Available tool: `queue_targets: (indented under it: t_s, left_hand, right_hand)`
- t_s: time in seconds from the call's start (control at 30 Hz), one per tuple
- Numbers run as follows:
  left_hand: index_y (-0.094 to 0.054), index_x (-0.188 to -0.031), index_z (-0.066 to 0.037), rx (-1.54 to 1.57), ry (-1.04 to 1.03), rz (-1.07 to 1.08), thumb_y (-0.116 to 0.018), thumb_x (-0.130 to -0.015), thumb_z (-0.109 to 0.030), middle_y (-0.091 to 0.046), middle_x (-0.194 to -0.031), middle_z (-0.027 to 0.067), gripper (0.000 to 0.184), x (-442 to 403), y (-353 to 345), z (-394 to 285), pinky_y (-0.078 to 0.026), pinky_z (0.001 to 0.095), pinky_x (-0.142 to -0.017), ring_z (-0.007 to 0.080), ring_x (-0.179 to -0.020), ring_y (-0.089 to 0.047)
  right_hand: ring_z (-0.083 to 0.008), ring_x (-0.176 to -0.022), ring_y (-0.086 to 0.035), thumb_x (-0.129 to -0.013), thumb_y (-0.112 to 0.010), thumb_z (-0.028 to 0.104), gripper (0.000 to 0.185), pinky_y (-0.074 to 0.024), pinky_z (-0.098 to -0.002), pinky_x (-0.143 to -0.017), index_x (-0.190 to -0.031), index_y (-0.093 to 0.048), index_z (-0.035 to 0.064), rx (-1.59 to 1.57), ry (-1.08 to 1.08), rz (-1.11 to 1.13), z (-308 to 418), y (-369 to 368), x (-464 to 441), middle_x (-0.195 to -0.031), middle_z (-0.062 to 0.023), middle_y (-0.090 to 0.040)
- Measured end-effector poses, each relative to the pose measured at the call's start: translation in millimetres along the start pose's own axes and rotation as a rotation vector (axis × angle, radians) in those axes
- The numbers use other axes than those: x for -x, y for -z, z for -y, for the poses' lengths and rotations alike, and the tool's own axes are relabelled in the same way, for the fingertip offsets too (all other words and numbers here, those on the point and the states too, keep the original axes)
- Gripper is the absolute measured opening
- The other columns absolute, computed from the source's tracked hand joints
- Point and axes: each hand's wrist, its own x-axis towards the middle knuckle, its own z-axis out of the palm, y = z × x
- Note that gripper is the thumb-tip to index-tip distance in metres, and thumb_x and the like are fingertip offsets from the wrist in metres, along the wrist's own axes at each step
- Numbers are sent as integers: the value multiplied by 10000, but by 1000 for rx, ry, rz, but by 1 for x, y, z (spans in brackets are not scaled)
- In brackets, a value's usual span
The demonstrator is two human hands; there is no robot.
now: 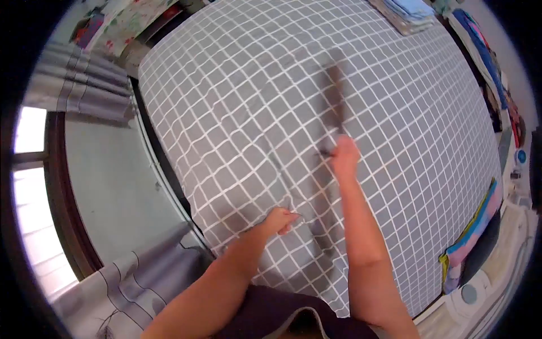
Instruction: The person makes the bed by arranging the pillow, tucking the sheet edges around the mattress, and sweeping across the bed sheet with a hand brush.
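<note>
A grey bedsheet [226, 118] with a white grid pattern covers the bed, slightly creased near the middle. My left hand [280, 220] is closed on a pinch of this sheet near the bed's front, and the cloth puckers around the fingers. Further forward and to the right, my right hand [345, 155] is wrapped round the handle of a long brown brush [334, 99]. Motion smears the brush, so its bristles do not show clearly. It points away from me, low over the sheet; whether it touches the cloth I cannot tell.
Folded cloths [407, 12] lie at the bed's far right corner. A colourful folded fabric [471, 231] sits along the right edge. Grey curtains [84, 85] and a window [45, 226] are on the left, beside a white rail [164, 181].
</note>
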Motion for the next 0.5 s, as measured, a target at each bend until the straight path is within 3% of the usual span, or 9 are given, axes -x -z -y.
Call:
queue_targets:
  t_s: [0.03, 0.07, 0.13, 0.17, 0.27, 0.33, 0.4, 0.43, 0.5]
  left_hand:
    - [-536, -664, -22, 0, -4, 10, -627, -789, -301, -515, -497, 84, 319, 2, 0, -4, -384, 291, -333, 173, -385, -507]
    - [-543, -659, -21, -4, -5, 22, -634, -784, -318, -520, -504, 85, 335, 7, 0, -10, -397, 290, -349, 171, -404, -521]
    - [-540, -657, -29, 11, -19, 38, -636, -783, -323, -522, -508, 81, 334, 10, 1, -10, -401, 288, -354, 168, -411, -524]
    - [-530, -659, -38, 31, -29, 42, -630, -787, -312, -519, -506, 77, 318, 9, 0, -9, -392, 287, -343, 167, -398, -513]
    - [-497, -640, -72, 67, -38, 82, -600, -800, -263, -503, -510, 45, 269, 20, -1, -12, -362, 286, -343, 144, -392, -467]
    - [-527, -704, -68, -33, -139, 102, -584, -800, -237, -526, -588, 46, 203, 41, -2, -17, -388, 305, -439, 145, -497, -485]
    - [-557, -767, -64, -125, -253, 106, -568, -800, -212, -549, -666, 46, 151, 62, 2, -25, -414, 324, -534, 147, -602, -502]
    - [-556, -792, -62, -81, -276, 177, -567, -802, -198, -549, -684, 39, 138, 69, 9, -23, -411, 316, -537, 132, -617, -494]
    - [-551, -800, -59, 2, -446, 287, -566, -798, -180, -531, -659, 15, 122, 73, 25, 0, -393, 299, -512, 92, -607, -469]
  right_hand:
    - [-256, -593, -468, -802, -470, 183, 171, -360, -365, -526, -807, -490, 13, -501, -382, -91, -4, 8, -1, -725, -124, -508]
    - [-159, -385, -414, -878, -396, 262, 283, -307, -294, -330, -706, -462, 48, -1023, -706, -404, -8, 17, -2, -583, -58, -473]
    - [-131, -376, -389, -886, -373, 291, 293, -288, -271, -318, -716, -458, 68, -963, -787, -507, 9, 17, 8, -547, -51, -444]
    - [-212, -579, -462, -827, -425, 220, 186, -350, -362, -505, -804, -487, 47, -583, -627, -359, -20, -32, 14, -700, -90, -504]
    - [-309, -740, -506, -774, -452, 131, 133, -398, -407, -648, -810, -529, 29, -4, 57, -55, 78, -120, 46, -800, -157, -541]
    - [-374, -848, -535, -738, -470, 72, 128, -429, -437, -744, -814, -557, 17, -31, 439, 387, 187, -139, 78, -866, -201, -565]
    - [-363, -779, -553, -828, -438, 283, 291, -437, -440, -687, -818, -569, 24, -340, 594, 702, 266, -149, 99, -838, -186, -582]
    - [-364, -743, -554, -854, -431, 307, 303, -424, -450, -655, -827, -565, 36, -407, 440, 933, 311, -103, 103, -795, -184, -580]
    - [-367, -704, -544, -870, -422, 315, 309, -420, -443, -644, -856, -544, 32, -354, 422, 904, 340, -91, 116, -767, -194, -561]
